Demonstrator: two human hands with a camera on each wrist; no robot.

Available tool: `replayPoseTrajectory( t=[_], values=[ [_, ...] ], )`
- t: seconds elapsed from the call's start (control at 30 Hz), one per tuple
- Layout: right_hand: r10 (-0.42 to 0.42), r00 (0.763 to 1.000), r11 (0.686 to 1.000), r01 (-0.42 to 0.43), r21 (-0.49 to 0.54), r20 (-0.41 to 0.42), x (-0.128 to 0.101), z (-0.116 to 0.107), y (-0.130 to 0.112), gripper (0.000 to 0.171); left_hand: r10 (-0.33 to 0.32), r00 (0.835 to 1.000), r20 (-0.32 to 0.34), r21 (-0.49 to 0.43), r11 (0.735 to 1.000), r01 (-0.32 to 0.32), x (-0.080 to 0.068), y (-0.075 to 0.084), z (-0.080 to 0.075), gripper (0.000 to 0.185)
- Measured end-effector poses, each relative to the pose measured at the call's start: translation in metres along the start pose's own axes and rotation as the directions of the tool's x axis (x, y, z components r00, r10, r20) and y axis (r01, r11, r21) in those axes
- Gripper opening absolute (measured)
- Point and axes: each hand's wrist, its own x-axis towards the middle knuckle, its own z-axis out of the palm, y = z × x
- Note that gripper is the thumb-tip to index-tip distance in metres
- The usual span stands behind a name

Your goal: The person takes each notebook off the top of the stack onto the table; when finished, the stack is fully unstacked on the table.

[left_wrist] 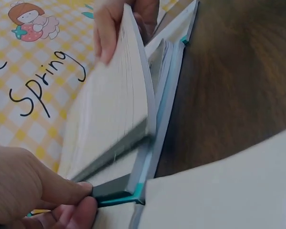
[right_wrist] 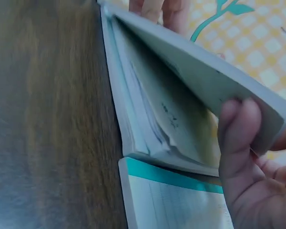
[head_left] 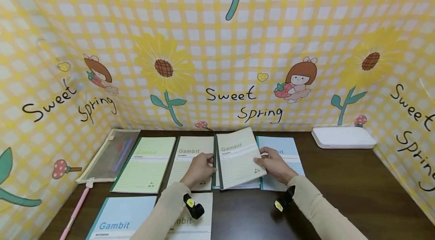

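My right hand (head_left: 276,166) pinches the right edge of a cream Gambit notebook (head_left: 238,162), thumb on its cover. That notebook is tilted, its right side raised off a small stack. In the right wrist view another pale notebook (right_wrist: 174,121) shows beneath it, above bluish ones. My left hand (head_left: 199,170) is at the stack's left side, thumb and finger pinching the dark spine (left_wrist: 117,188) of a notebook below the raised one. A second cream notebook (head_left: 195,143) lies under and beside my left hand. A blue notebook (head_left: 283,145) lies flat by my right hand.
A green notebook (head_left: 149,164) lies at the left. Nearer are a blue notebook (head_left: 125,213) and a cream one (head_left: 200,204), partly behind my left arm. A mesh pencil pouch (head_left: 108,155) with a pink strap (head_left: 76,208) lies far left; a white case (head_left: 343,137) sits back right.
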Motion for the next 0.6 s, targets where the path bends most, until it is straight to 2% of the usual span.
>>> replayPoseTrajectory(
  t=[0.13, 0.23, 0.4, 0.5, 0.6],
  values=[
    [-0.023, 1.000, 0.998, 0.023, 0.062, -0.012, -0.020, -0.013, -0.003, 0.022, -0.001, 1.000, 0.007, -0.007, 1.000, 0.001, 0.001, -0.001, 0.001, 0.052],
    [-0.027, 1.000, 0.997, 0.026, 0.074, 0.011, -0.046, -0.028, -0.003, 0.022, 0.011, 1.000, 0.011, -0.003, 1.000, -0.011, 0.001, 0.000, 0.000, 0.050],
    [0.008, 0.991, 0.994, -0.023, 0.106, 0.137, -0.102, -0.044, 0.006, 0.035, 0.011, 1.000, 0.021, 0.007, 1.000, -0.011, 0.000, 0.001, 0.001, 0.049],
    [0.006, 0.966, 0.991, -0.039, 0.125, 0.257, -0.136, -0.044, 0.020, 0.046, 0.003, 1.000, 0.015, 0.011, 1.000, -0.003, 0.000, 0.001, 0.001, 0.046],
    [-0.045, 0.923, 0.988, -0.015, 0.154, 0.382, -0.158, -0.037, 0.037, 0.044, -0.005, 1.000, 0.003, 0.011, 1.000, 0.005, 0.000, 0.002, 0.000, 0.041]
  ],
)
